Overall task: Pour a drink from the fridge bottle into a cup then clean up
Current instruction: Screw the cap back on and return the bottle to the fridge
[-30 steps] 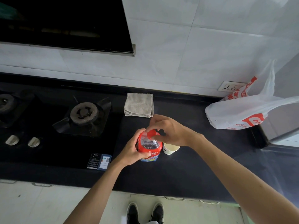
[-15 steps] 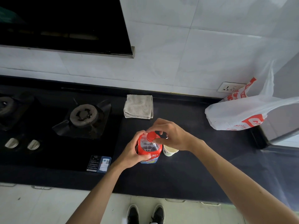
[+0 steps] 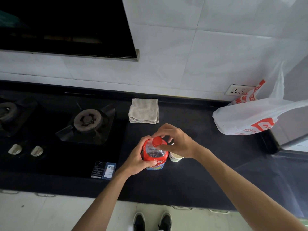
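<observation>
While the left hand (image 3: 138,157) grips the bottle (image 3: 155,154) at frame centre, the right hand (image 3: 176,142) fingers pinch its red cap (image 3: 157,141).

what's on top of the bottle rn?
The red cap sits on the bottle, with the right hand pinching it. The neck under the cap is covered, so screwed or loose is unclear.
</observation>
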A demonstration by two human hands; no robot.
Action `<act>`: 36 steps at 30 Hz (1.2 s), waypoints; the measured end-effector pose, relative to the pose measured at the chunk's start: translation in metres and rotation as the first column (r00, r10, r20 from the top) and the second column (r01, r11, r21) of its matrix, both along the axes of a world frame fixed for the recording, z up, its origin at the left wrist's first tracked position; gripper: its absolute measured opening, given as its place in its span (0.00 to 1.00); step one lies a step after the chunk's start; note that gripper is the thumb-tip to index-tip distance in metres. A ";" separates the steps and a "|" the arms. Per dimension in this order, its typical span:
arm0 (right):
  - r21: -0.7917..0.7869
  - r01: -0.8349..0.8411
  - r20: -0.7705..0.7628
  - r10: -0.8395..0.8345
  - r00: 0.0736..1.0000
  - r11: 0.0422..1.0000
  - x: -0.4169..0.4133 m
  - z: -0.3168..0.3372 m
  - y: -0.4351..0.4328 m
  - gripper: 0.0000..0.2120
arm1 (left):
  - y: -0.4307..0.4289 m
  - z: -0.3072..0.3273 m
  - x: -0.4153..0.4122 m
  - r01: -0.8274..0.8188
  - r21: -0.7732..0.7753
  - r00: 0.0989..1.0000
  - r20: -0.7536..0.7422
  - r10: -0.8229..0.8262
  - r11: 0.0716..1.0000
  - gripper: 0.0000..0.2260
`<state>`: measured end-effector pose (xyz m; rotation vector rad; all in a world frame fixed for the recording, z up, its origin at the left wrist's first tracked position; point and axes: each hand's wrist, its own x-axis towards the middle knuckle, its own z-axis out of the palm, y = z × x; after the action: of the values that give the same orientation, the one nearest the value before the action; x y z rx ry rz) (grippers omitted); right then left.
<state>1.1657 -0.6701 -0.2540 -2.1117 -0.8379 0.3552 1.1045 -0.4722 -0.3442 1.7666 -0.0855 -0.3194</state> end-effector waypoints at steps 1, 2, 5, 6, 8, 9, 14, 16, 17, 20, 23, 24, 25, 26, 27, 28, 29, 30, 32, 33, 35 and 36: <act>0.002 0.037 -0.004 -0.037 0.999 0.999 0.000 -0.001 0.001 0.14 | 0.000 0.000 0.000 0.001 0.006 1.000 -0.001 -0.001 1.000 0.38; -0.008 0.070 -0.002 -0.070 0.998 0.998 -0.001 -0.003 0.002 0.13 | 0.000 0.000 0.000 0.000 0.008 1.000 -0.006 0.000 1.000 0.38; -0.069 0.114 0.038 -0.112 0.993 0.991 -0.001 -0.009 0.007 0.16 | 0.001 0.000 0.000 0.002 0.029 1.000 -0.012 -0.001 1.000 0.38; -0.080 0.109 0.041 -0.106 0.994 0.991 -0.001 -0.009 0.007 0.18 | 0.001 0.000 0.000 0.003 0.034 1.000 -0.014 -0.003 0.999 0.37; -0.073 0.068 0.028 -0.066 0.997 0.995 -0.001 -0.006 0.005 0.22 | 0.001 0.000 0.000 0.006 0.032 1.000 -0.011 -0.006 0.999 0.37; -0.056 0.038 0.011 -0.038 0.999 0.998 -0.001 -0.005 0.004 0.23 | 0.001 0.000 0.000 0.008 0.032 1.000 -0.007 -0.007 0.999 0.37; 0.012 0.023 -0.017 -0.022 1.000 1.000 -0.002 -0.006 0.000 0.15 | 0.001 0.000 0.000 0.007 0.022 1.000 0.013 -0.008 1.000 0.37; -0.003 0.093 -0.002 -0.093 0.996 0.996 -0.003 -0.009 0.003 0.14 | 0.001 0.001 0.000 0.012 0.032 1.000 0.010 -0.013 0.999 0.37; -0.014 0.116 0.006 -0.116 0.993 0.993 -0.003 -0.011 0.004 0.14 | 0.001 0.002 0.000 0.014 0.037 1.000 0.008 -0.014 0.999 0.36; -0.027 0.131 0.009 -0.131 0.991 0.991 -0.001 -0.011 0.004 0.18 | 0.002 0.002 0.000 0.019 0.043 1.000 0.003 -0.020 0.999 0.36; -0.026 0.055 -0.036 -0.056 0.998 0.998 -0.001 -0.005 0.001 0.23 | 0.003 0.002 0.000 0.020 0.046 1.000 0.008 -0.021 0.999 0.36; -0.027 0.025 -0.053 -0.027 0.998 0.999 -0.002 -0.004 0.000 0.22 | 0.003 0.002 0.000 0.019 0.043 1.000 0.009 -0.019 0.999 0.37; -0.024 0.008 -0.054 -0.009 0.998 1.000 -0.002 -0.004 -0.001 0.21 | 0.002 0.001 0.000 0.018 0.042 1.000 0.008 -0.019 0.999 0.37; -0.022 0.008 -0.039 -0.009 0.999 1.000 -0.002 -0.005 -0.002 0.18 | 0.002 0.002 0.000 0.020 0.044 1.000 0.006 -0.021 0.999 0.37; -0.025 0.027 -0.018 -0.027 0.999 0.999 -0.002 -0.005 -0.003 0.16 | 0.002 0.002 0.000 0.023 0.048 1.000 0.005 -0.024 0.999 0.37; -0.031 0.058 0.001 -0.058 0.998 0.998 -0.001 -0.006 -0.004 0.14 | 0.002 0.002 0.000 0.026 0.050 1.000 0.002 -0.026 0.998 0.37; -0.035 0.094 0.013 -0.094 0.996 0.995 -0.001 -0.007 -0.005 0.12 | 0.003 0.001 0.000 0.027 0.045 1.000 -0.004 -0.027 0.999 0.37; -0.034 0.124 0.022 -0.123 0.992 0.992 0.000 -0.007 -0.006 0.11 | 0.003 0.001 0.000 0.023 0.040 1.000 -0.010 -0.022 0.999 0.37; -0.022 0.145 0.033 -0.144 0.989 0.989 0.000 -0.007 -0.007 0.12 | 0.002 0.000 0.000 0.015 0.032 1.000 -0.013 -0.015 0.999 0.37; -0.016 0.128 0.033 -0.128 0.991 0.992 0.000 -0.006 -0.005 0.14 | 0.002 0.000 0.000 0.014 0.035 1.000 -0.012 -0.014 0.999 0.37; -0.004 0.062 0.018 -0.062 0.998 0.998 -0.001 -0.004 -0.001 0.17 | 0.002 -0.001 0.001 0.012 0.040 1.000 -0.013 -0.012 0.999 0.37; 0.003 0.025 0.007 -0.026 1.000 1.000 -0.002 -0.003 0.001 0.18 | 0.002 -0.001 0.001 0.011 0.036 1.000 -0.016 -0.011 0.999 0.37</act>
<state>1.1636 -0.6691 -0.2575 -2.1198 -0.8142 0.3333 1.1050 -0.4698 -0.3453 1.8000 -0.0789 -0.3443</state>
